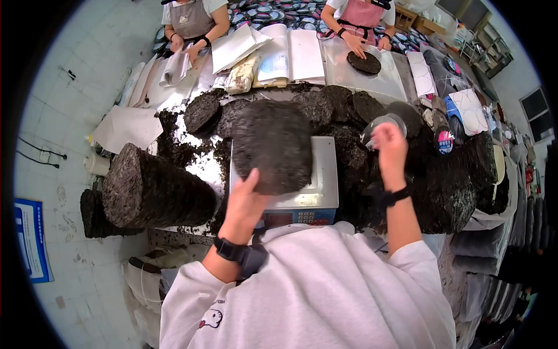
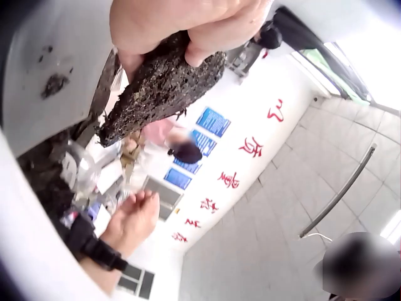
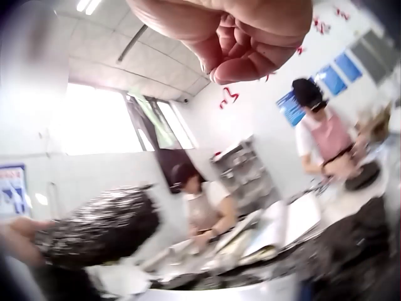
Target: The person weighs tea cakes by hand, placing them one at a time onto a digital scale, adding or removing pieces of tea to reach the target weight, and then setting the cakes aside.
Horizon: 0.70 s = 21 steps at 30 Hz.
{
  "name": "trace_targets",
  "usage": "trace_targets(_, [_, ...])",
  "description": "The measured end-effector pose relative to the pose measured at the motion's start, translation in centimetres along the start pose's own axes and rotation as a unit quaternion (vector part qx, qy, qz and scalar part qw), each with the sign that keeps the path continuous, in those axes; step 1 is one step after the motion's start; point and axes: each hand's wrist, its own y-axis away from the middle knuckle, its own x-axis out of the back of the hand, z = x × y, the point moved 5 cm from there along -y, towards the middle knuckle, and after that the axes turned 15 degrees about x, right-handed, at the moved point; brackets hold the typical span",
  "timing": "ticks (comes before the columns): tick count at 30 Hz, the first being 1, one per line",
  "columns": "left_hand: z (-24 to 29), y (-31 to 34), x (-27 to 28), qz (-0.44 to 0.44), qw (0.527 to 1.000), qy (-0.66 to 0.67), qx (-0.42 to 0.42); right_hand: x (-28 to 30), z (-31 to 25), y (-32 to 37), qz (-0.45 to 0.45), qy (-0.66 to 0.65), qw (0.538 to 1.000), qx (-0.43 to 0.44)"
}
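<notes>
My left hand (image 1: 242, 207) grips a thick stack of round, dark dried seaweed (image 1: 273, 148), thumb on the near side. The stack is blurred and overlaps the scale (image 1: 324, 174) in the head view. In the left wrist view the fingers dig into the rough edge of the dried seaweed (image 2: 166, 88). To the right, my right hand (image 1: 390, 148) is raised, near a clear round plastic dish (image 1: 383, 129). Its fingers hang loosely curled in the right wrist view, with nothing seen between them.
A long roll-like stack of seaweed (image 1: 160, 189) lies on the left, another dark pile (image 1: 444, 195) on the right. Loose discs (image 1: 202, 113) and crumbs surround the scale. Across the table two people work, one touching a seaweed disc (image 1: 364, 62) beside an open book (image 1: 306, 56).
</notes>
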Motion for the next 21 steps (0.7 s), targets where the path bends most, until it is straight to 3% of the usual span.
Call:
trace_targets(2, [1.8,0.4,1.3,0.035,0.991,-0.060,-0.115,4.8,2.7,-4.1,0.043,0.238,0.970,0.023])
trace_targets(3, [2.8,0.9,2.3,0.114,0.958,-0.196,-0.177,7.1,5.5,-5.6,0.045,0.310,0.947,0.069])
trace_targets(4, [3.4,1.6,2.7,0.189,0.897,-0.327,-0.231,8.7,8.0,-6.2,0.041,0.400,0.902,0.154])
trace_targets(5, [3.8,2.8,1.3,0.279,0.818,-0.460,-0.201,9.8,9.9,-6.1,0.041,0.402,0.909,0.098])
trace_targets(6, [3.2,2.8,0.2,0.234,0.750,-0.519,-0.338,10.1,11.4,-6.3,0.040,0.402,0.914,0.045])
trace_targets(8, [0.8,2.5,-0.1,0.209,0.475,-0.763,-0.385,7.0,9.5,-4.7,0.026,0.320,0.943,0.082])
trace_targets(10, [-2.7,0.3,1.4,0.161,0.416,-0.834,-0.325,2.3,7.5,-1.3,-0.021,0.233,0.971,0.054])
trace_targets(12, [-5.9,-2.5,6.2,0.157,0.403,-0.862,-0.265,-2.5,5.9,3.0,-0.143,0.242,0.952,0.121])
trace_targets(14, [-6.4,-2.7,6.6,0.176,0.414,-0.853,-0.266,-6.1,5.7,7.6,-0.243,0.186,0.943,0.131])
trace_targets(16, [-6.2,-2.6,6.8,0.195,0.425,-0.842,-0.271,-8.1,6.1,11.1,-0.286,0.093,0.954,0.003])
trace_targets(18, [-5.3,-2.4,6.9,0.194,0.508,-0.804,-0.241,-9.3,7.8,13.4,-0.263,-0.059,0.942,-0.199])
trace_targets(19, [-4.6,-1.9,6.7,0.220,0.567,-0.759,-0.232,-9.7,7.8,13.4,-0.267,-0.060,0.942,-0.197])
trace_targets(20, [-4.4,-1.6,6.7,0.222,0.568,-0.758,-0.232,-10.8,7.8,14.2,-0.307,-0.161,0.902,-0.257])
trace_targets(21, [-3.6,-1.2,7.1,0.241,0.660,-0.664,-0.255,-11.8,7.7,15.0,-0.341,-0.258,0.848,-0.314])
